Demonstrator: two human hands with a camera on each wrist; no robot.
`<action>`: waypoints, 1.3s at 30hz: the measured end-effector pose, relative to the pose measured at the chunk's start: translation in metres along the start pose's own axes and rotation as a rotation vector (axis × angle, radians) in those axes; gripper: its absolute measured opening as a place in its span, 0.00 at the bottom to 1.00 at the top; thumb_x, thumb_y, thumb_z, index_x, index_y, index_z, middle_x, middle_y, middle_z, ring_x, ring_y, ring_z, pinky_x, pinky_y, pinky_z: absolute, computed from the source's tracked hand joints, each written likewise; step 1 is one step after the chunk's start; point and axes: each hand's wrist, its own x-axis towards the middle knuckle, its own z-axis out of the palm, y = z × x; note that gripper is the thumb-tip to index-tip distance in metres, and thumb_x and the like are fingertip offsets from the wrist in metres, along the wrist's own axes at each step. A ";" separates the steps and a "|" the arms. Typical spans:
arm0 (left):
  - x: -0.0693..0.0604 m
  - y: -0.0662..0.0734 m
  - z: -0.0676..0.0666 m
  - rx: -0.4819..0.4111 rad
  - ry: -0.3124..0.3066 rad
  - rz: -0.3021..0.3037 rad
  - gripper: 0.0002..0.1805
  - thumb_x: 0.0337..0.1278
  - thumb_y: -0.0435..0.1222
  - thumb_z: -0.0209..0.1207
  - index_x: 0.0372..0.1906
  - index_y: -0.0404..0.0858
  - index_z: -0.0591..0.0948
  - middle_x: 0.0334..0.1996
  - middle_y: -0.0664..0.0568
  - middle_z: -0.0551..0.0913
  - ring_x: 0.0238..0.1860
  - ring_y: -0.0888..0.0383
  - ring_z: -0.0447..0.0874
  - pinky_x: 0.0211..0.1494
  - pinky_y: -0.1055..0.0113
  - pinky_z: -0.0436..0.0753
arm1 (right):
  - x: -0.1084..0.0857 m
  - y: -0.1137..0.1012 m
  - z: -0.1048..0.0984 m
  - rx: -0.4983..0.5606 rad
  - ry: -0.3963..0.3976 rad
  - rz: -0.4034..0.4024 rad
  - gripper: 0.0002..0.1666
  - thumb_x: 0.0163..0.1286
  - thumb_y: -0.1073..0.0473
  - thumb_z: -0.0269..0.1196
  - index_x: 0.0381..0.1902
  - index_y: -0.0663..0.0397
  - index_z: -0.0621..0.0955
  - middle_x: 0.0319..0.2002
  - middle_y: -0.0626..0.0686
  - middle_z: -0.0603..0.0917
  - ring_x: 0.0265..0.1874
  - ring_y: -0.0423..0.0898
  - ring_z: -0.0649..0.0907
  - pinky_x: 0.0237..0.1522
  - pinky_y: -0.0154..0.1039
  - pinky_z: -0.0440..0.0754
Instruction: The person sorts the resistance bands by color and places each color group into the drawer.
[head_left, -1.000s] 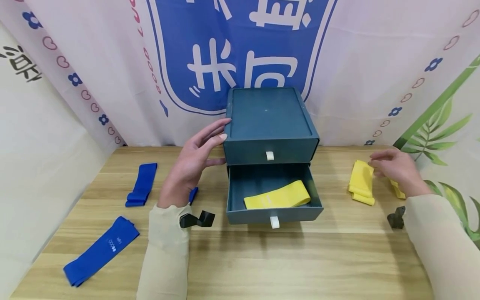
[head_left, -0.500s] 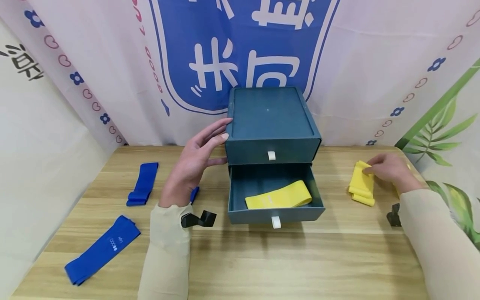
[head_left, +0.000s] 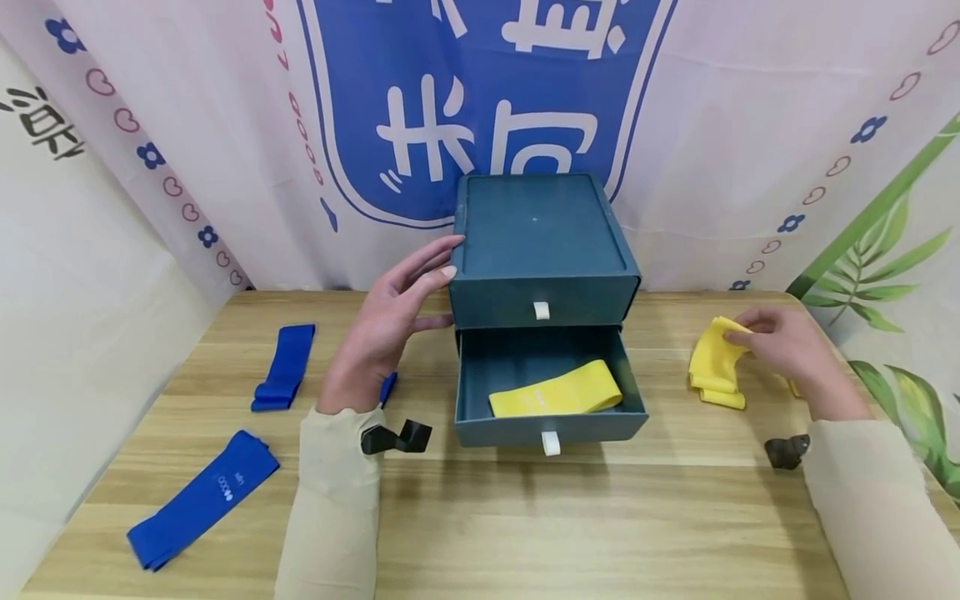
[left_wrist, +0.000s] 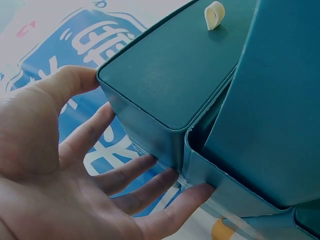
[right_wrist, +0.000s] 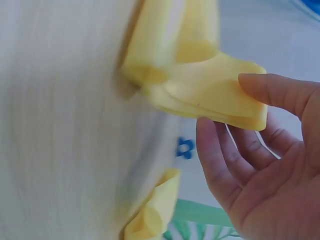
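Observation:
A dark teal drawer box (head_left: 536, 225) stands at the back of the table, its lower drawer (head_left: 491, 432) pulled out. Inside that drawer lies a yellow resistance band (head_left: 558, 392). My left hand (head_left: 382, 321) rests on the box's left side, fingers spread and fairly straight, as the left wrist view (left_wrist: 75, 165) confirms. Over at the right, my right hand (head_left: 783, 342) pinches the far end of another yellow resistance band (right_wrist: 205, 90) between thumb and fingers. That end is lifted, while the folded near end still seems to touch the table.
Blue resistance bands (head_left: 285, 367) lie on the wooden table (head_left: 600, 525) at the left, one lettered (head_left: 202, 500) and one mostly hidden behind my left wrist (head_left: 388, 387). A further yellow band (right_wrist: 155, 210) lies beside my right hand. A printed curtain (head_left: 697, 167) hangs behind.
My right hand has reached left onto the yellow band, gripped its far end and raised it slightly leftward. The left hand and the drawer box have stayed put.

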 end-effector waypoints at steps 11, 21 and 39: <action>0.001 0.000 0.000 -0.008 -0.002 0.002 0.25 0.82 0.47 0.58 0.77 0.61 0.75 0.82 0.60 0.68 0.78 0.52 0.69 0.69 0.36 0.83 | -0.038 -0.025 -0.003 0.122 0.022 0.001 0.29 0.78 0.42 0.68 0.61 0.60 0.80 0.39 0.41 0.90 0.31 0.40 0.89 0.37 0.40 0.82; 0.001 0.001 0.001 -0.008 -0.005 0.002 0.25 0.82 0.46 0.57 0.78 0.60 0.75 0.82 0.63 0.68 0.78 0.52 0.68 0.69 0.36 0.83 | -0.059 -0.039 -0.011 0.147 0.031 -0.044 0.26 0.77 0.46 0.69 0.59 0.60 0.80 0.37 0.35 0.91 0.29 0.36 0.88 0.34 0.36 0.85; 0.001 0.001 0.000 -0.008 -0.007 0.000 0.25 0.82 0.47 0.57 0.78 0.60 0.75 0.82 0.64 0.68 0.78 0.51 0.68 0.69 0.37 0.83 | -0.107 -0.116 -0.022 0.445 0.251 -0.322 0.09 0.69 0.70 0.73 0.43 0.57 0.84 0.39 0.35 0.88 0.28 0.37 0.87 0.27 0.30 0.86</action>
